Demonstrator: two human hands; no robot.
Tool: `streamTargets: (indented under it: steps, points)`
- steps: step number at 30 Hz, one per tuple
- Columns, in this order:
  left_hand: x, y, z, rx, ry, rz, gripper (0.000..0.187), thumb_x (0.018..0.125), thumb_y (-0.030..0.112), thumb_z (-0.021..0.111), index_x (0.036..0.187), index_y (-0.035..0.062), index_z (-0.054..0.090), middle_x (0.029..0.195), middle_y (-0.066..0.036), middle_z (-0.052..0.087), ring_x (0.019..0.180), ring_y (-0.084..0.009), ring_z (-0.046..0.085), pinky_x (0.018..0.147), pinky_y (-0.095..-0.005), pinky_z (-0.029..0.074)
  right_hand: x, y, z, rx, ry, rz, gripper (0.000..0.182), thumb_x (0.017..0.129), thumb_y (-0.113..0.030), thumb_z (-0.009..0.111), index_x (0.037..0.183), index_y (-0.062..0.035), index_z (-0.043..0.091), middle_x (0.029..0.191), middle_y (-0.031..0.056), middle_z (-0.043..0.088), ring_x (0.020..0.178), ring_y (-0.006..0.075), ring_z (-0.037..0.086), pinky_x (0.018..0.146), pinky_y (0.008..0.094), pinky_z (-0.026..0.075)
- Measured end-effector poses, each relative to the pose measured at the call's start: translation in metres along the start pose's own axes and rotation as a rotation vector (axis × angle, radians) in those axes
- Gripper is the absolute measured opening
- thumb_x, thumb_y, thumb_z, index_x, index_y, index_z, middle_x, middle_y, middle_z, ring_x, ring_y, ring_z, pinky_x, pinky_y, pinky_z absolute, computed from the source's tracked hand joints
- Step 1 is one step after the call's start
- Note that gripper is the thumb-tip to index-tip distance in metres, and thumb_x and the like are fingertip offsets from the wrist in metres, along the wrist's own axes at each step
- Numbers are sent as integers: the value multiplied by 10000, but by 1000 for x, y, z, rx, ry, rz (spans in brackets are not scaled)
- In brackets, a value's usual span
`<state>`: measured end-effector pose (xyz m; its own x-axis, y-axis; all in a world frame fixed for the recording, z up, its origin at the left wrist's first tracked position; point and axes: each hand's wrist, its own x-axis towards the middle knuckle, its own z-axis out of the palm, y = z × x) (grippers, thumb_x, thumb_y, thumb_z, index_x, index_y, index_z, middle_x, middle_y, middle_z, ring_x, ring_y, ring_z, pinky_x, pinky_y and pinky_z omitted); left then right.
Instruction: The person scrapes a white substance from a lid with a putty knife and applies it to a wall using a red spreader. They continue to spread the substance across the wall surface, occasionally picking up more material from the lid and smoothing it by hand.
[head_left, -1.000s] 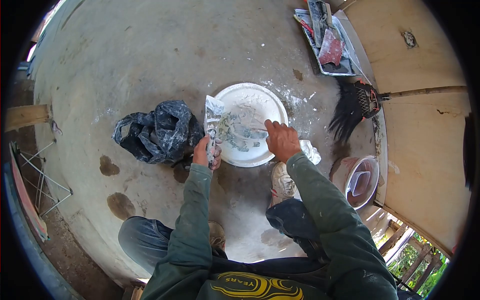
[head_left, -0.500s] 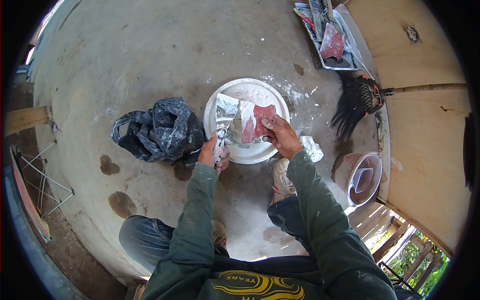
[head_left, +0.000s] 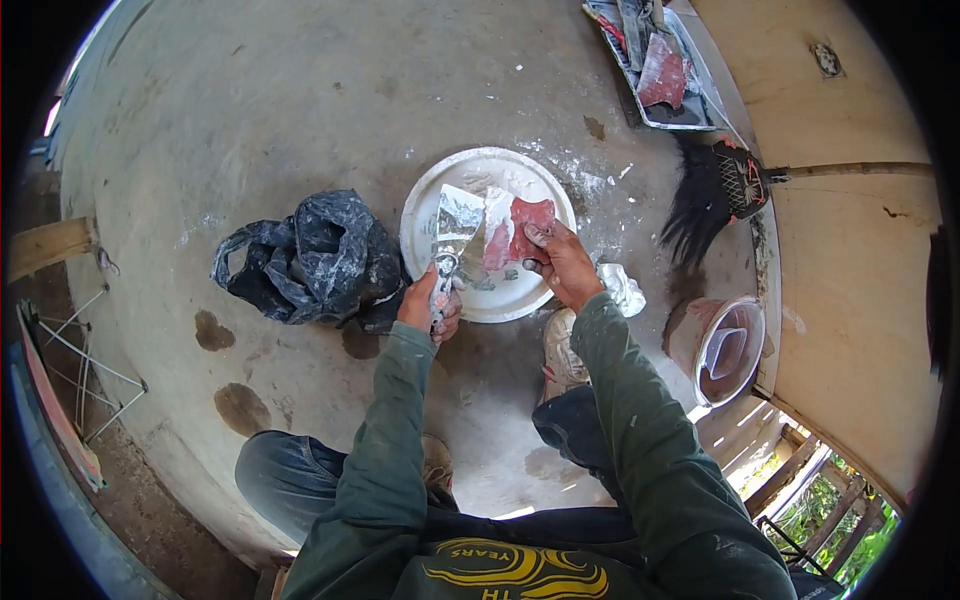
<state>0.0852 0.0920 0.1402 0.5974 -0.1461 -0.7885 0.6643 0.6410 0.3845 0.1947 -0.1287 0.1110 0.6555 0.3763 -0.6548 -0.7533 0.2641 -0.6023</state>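
My left hand [head_left: 432, 304] is closed round the handle of a putty knife [head_left: 458, 222], its wide metal blade pointing away from me. In my right hand [head_left: 562, 262] I grip a flat red scraper piece [head_left: 531, 222] whose left side is coated with white paste. The blade and the red piece are side by side, close together, above a round white lid [head_left: 420, 205] that has white powder or paste on it. Whether the two tools touch, I cannot tell.
A crumpled black plastic bag [head_left: 335, 250] lies left of the lid. To the right are a white crumpled lump [head_left: 622, 290], a bucket [head_left: 690, 340] and a black-bristled broom [head_left: 705, 195]. A tray [head_left: 700, 112] with tools sits at the upper right.
The red piece and the putty knife blade have shifted slightly relative to each other, with a little more gap at the blade's lower part. The whole view has also shifted a little.
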Motion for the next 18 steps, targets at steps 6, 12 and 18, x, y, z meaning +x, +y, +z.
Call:
streamTargets:
  steps: [6,12,18]
  points:
    - [-4,-2,2,26,14,13,501,1012,492,377,933,30,555,537,-23,416,325,-102,313,279,-263,240,-1,3,5,-27,-6,7,340,946,-194,619,1244,-45,551,1094,39,668,924,129,654,767,273,508]
    - [-8,0,2,65,61,10,478,1010,475,401,909,37,565,524,-28,433,311,-101,327,268,-270,233,5,10,4,-136,6,-49,298,937,-137,592,1186,25,582,1071,81,668,924,145,652,826,285,517]
    - [-8,6,1,134,74,3,458,1008,465,413,906,47,572,515,-21,433,304,-100,324,268,-272,226,7,12,4,-112,7,-81,302,927,-115,582,1186,41,584,1049,79,672,906,149,648,838,290,515]
